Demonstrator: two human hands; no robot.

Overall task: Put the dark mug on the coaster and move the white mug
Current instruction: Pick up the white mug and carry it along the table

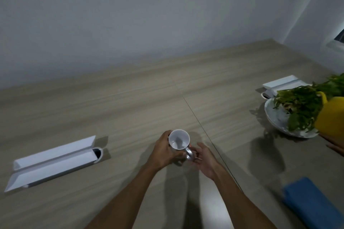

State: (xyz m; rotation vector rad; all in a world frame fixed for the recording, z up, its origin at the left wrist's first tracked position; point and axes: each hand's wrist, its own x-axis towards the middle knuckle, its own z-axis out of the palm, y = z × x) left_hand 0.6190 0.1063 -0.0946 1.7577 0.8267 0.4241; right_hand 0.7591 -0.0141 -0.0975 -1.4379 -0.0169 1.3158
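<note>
White mug: upright, centre of table, mouth up, handle at 5 o'clock. Left hand wraps its 9 o'clock side, fingers closed on the body. Right hand half open, fingertips at the handle; whether they grip it is unclear. Leafy bowl at 2 o'clock.

No lettering, label, brand or number can be read on anything around the grip, the mug's wall included.
</note>
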